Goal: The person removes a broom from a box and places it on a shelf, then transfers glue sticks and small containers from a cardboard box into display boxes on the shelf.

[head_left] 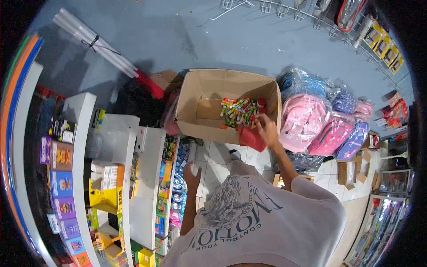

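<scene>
A cardboard box stands against the wall in front of me, its top open. Inside, at its right side, lies a loose pile of small colourful tubes, some with green, yellow, orange and white parts. Over the near rim hangs a red cloth, and my right hand has its fingers closed on it. My left hand is low at my left side, beside the shelves and apart from the box. Its fingers look curled around a pale patch that I cannot make out.
White shelves with boxed goods run along my left. Plastic-wrapped backpacks are stacked right of the box. Bundled white tubes lean on the wall at the upper left. Small cartons and a display case stand at right.
</scene>
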A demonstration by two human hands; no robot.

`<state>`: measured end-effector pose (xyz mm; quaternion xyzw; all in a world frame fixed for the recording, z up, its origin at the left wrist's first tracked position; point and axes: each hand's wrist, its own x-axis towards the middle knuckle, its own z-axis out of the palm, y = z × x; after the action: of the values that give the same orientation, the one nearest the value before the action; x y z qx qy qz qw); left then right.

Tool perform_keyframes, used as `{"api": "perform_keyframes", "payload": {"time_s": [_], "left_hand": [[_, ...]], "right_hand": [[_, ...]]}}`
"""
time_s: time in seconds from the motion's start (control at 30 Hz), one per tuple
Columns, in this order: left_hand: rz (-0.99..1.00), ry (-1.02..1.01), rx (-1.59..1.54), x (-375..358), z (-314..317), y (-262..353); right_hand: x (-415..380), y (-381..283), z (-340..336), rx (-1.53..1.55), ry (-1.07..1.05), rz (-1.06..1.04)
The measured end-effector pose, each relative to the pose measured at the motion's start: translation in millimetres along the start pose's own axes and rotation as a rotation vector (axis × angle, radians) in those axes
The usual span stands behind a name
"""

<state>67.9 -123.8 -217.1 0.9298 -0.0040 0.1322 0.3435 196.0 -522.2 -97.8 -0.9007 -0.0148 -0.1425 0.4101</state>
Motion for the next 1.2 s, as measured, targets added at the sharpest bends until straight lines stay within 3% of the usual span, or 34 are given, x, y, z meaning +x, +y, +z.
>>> {"api": "perform_keyframes", "payload": {"time_s": [0.03,0.1,0.17,0.3,0.37,0.47,0.57,0.63,0.73,0.77,0.8,1.0,1.1,1.17,1.2], "left_hand": [[0.006,-0.021,0.008,37.2,8.7,11.3],[0.248,0.089,0.17,112.5,1.3,81.3],[0.373,-0.109,0.139,174.0,-3.7,132.6],[0.519,-0.456,0.36,225.5,43.9,142.7],[0.478,-0.668,0.48,225.8,75.6,121.9],[0.323,-1.101,0.573,228.0,93.1,140.0],[0.354,-0.902,0.462,221.6,82.7,145.8],[0.273,-0.926,0.472,217.5,85.2,139.9],[0.227,-0.922,0.496,206.4,90.0,128.1],[0.192,-0.962,0.489,214.5,86.7,136.7],[0.158,-0.996,0.481,218.1,86.3,139.1],[0.281,-0.675,0.324,204.4,90.7,130.3],[0.263,-0.756,0.369,185.7,121.7,92.5],[0.233,-0.85,0.174,197.9,102.4,111.7],[0.21,-0.924,0.113,209.7,83.7,130.4]], "right_hand": [[18.1,9.0,-6.6,-0.002,-0.049,0.037],[49.3,50.1,-8.8,-0.003,-0.151,0.083],[77.8,82.5,-0.2,-0.182,-0.381,0.143],[133.7,102.5,17.3,-0.393,-0.933,0.196],[137.9,169.1,76.0,-0.462,-0.834,-0.001],[130.7,269.0,141.4,-0.541,-0.839,-0.194],[111.6,335.8,161.8,-0.812,-0.769,-0.036],[101.8,363.2,178.8,-0.862,-0.644,0.105],[81.5,365.5,185.7,-1.015,-0.593,0.068],[80.4,359.0,185.0,-1.092,-0.595,0.007],[82.5,351.0,182.1,-0.995,-0.567,0.079],[102.5,321.3,168.3,-0.86,-0.594,-0.046],[132.5,287.1,131.9,-0.693,-0.628,-0.225],[156.9,250.9,98.2,-0.557,-0.65,-0.313],[180.1,244.4,102.2,-0.724,-0.773,-0.175]]}}
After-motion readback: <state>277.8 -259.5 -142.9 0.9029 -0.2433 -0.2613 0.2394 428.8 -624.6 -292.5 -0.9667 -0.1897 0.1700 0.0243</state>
